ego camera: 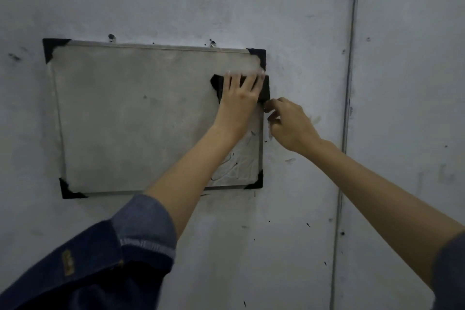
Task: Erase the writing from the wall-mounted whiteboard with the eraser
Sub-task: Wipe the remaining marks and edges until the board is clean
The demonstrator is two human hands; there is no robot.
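A small whiteboard (130, 113) with black corner caps hangs on the grey wall. Its surface is smeared grey, and dark scribbles (236, 161) remain in its lower right part. My left hand (237, 98) lies flat with straight fingers on a black eraser (264, 88), pressing it against the board near the upper right corner. My right hand (289, 123) is at the board's right edge, just below the eraser, with its fingers curled. Whether those fingers pinch the frame or touch the eraser is hidden.
Two hooks (111, 37) hold the board's top edge. A vertical seam (348, 108) runs down the wall to the right of the board. Dark ink specks (308, 224) dot the wall below and beside the board.
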